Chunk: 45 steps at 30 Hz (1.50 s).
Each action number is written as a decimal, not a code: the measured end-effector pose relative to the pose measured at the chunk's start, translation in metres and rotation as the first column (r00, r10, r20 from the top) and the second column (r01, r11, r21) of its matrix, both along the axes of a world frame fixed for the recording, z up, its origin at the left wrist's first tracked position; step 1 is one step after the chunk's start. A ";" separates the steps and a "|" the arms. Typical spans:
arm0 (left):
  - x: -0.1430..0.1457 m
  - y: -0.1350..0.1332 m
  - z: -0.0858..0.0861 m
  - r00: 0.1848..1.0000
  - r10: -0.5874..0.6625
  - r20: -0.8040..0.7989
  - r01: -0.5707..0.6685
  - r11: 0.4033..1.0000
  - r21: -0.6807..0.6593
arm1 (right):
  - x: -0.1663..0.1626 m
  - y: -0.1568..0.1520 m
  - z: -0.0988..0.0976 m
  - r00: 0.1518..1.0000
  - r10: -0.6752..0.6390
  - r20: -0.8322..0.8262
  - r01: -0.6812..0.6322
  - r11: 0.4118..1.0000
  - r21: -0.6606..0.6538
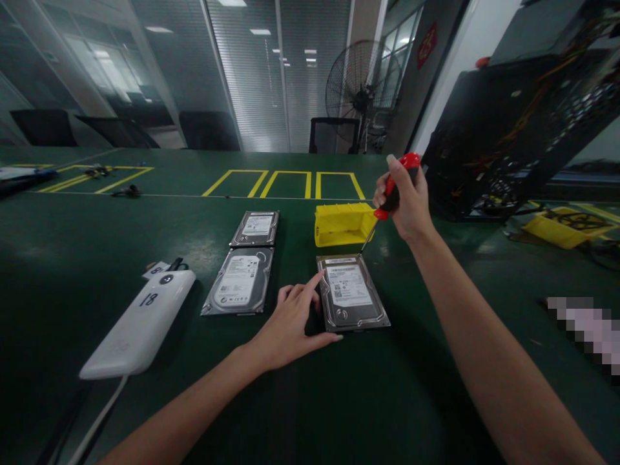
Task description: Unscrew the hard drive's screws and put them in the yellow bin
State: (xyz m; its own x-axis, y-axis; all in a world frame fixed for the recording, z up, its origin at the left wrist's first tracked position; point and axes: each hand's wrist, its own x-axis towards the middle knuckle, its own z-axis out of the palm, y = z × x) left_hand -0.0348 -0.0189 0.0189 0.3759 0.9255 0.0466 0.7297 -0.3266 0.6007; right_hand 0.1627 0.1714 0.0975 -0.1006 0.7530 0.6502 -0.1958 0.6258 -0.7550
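A hard drive [349, 286] with a white label lies flat on the green table in front of me. My left hand [290, 320] is beside it, index finger and thumb stretched apart. The index fingertip touches its left edge and the thumb rests by its near edge; the other fingers are partly curled. My right hand [409, 200] is closed around the red and black handle of a screwdriver [387, 200]. The shaft slants down, and its tip is at the drive's far right corner. Whether it sits in a screw is too small to tell.
Two more hard drives [239, 281] lie to the left, one behind the other. A yellow bin [345, 225] stands just behind the front drive. A white device marked 18 [140, 323] with a cable is at the left. Computer hardware [504, 129] stands at the right.
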 end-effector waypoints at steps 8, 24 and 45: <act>0.001 0.000 -0.001 1.000 0.009 -0.015 -0.009 1.000 0.025 | 0.002 -0.005 0.008 0.997 0.069 0.024 -0.068 0.997 -0.032; 0.000 0.000 -0.002 1.000 0.027 -0.013 -0.027 1.000 -0.001 | 0.006 -0.006 0.011 0.999 -0.051 0.001 0.051 0.996 0.072; 0.001 0.000 0.001 1.000 0.026 0.001 -0.025 0.999 -0.031 | 0.004 -0.008 0.012 0.998 0.031 -0.053 -0.030 0.999 0.030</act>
State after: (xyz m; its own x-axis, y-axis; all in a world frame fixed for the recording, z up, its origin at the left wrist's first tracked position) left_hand -0.0338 -0.0184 0.0197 0.3521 0.9358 0.0186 0.7367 -0.2893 0.6111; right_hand 0.1667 0.1632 0.1100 -0.0878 0.7311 0.6766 -0.2543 0.6403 -0.7248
